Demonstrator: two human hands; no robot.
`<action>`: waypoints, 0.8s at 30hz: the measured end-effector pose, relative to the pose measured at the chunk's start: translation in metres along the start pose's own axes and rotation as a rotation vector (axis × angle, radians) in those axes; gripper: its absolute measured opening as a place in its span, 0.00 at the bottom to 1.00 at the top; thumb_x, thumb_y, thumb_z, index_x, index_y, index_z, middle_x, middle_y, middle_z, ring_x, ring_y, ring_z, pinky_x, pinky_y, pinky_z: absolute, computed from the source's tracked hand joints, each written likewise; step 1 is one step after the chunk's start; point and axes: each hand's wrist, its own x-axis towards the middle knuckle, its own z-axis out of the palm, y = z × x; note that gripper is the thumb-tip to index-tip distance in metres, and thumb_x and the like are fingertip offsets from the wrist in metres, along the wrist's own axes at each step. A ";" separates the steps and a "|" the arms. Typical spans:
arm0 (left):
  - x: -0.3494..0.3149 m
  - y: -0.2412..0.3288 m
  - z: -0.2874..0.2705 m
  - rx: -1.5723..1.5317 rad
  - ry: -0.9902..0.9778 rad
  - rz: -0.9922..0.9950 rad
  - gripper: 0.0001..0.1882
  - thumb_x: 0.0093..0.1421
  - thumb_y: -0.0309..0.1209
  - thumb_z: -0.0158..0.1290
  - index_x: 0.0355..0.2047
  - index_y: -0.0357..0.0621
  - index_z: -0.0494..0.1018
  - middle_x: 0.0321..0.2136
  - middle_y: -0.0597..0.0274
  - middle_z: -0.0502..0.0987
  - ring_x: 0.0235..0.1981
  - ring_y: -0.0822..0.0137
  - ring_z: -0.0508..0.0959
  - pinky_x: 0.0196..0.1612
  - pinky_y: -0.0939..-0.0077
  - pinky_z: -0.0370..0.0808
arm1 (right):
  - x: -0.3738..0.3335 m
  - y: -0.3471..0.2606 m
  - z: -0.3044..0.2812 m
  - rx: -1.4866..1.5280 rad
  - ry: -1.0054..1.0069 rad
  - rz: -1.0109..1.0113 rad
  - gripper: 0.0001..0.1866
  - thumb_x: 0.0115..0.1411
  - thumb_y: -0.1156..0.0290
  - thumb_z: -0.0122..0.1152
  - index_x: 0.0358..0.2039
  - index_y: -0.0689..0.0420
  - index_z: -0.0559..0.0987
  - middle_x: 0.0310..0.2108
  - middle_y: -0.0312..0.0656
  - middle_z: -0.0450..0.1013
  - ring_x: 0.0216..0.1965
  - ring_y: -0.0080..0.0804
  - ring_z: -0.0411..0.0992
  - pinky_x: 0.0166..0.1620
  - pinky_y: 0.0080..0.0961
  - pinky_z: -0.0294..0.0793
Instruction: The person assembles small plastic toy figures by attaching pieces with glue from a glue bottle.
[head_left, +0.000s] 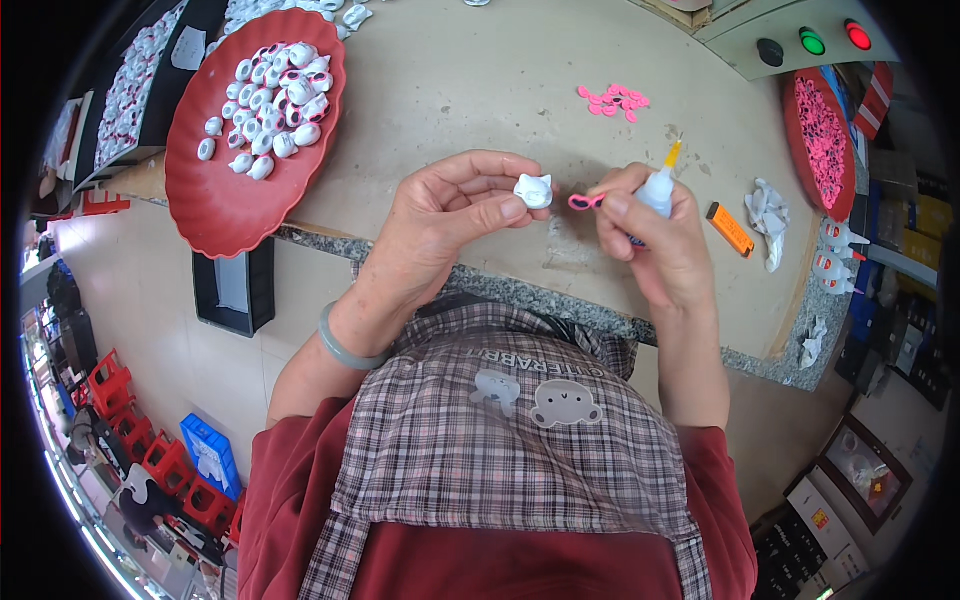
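Note:
Between the thumb and fingers of my left hand (455,205) is a small white cat head (533,190) with pointed ears. My right hand (650,225) pinches tiny pink sunglasses (586,202) with dark lenses at its fingertips. The same hand also grips a glue bottle (657,188), pale with a yellow nozzle tilted up and away. A short gap separates the sunglasses from the cat head. Beyond my hands lies a loose cluster of small pink pieces (614,102) on the table.
On the left, a red scalloped plate (190,215) carries many white heads, several with pink glasses. A red dish (848,190) of pink pieces is at far right. An orange-black cutter (730,230), crumpled tissue (768,222) and small glue bottles (832,268) lie right of my hand.

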 end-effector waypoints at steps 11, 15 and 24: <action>-0.004 -0.005 0.007 0.199 0.014 0.116 0.14 0.57 0.18 0.53 0.44 0.32 0.71 0.38 0.56 0.77 0.41 0.72 0.77 0.47 0.80 0.74 | -0.006 0.020 0.018 0.017 0.096 -0.002 0.03 0.55 0.77 0.60 0.29 0.64 0.79 0.20 0.36 0.70 0.17 0.15 0.62 0.20 0.12 0.58; -0.004 -0.006 0.008 0.224 0.017 0.144 0.14 0.57 0.18 0.53 0.44 0.33 0.72 0.38 0.56 0.77 0.41 0.72 0.77 0.47 0.81 0.74 | -0.009 0.023 0.021 -0.069 0.148 -0.039 0.03 0.55 0.77 0.61 0.28 0.63 0.79 0.20 0.35 0.70 0.18 0.14 0.62 0.20 0.12 0.59; -0.005 -0.011 0.007 0.550 0.045 0.305 0.13 0.54 0.19 0.55 0.42 0.37 0.74 0.34 0.58 0.79 0.37 0.69 0.80 0.41 0.79 0.78 | -0.012 0.030 0.026 -0.318 0.273 -0.157 0.02 0.54 0.76 0.62 0.27 0.62 0.79 0.19 0.30 0.71 0.20 0.11 0.64 0.23 0.11 0.63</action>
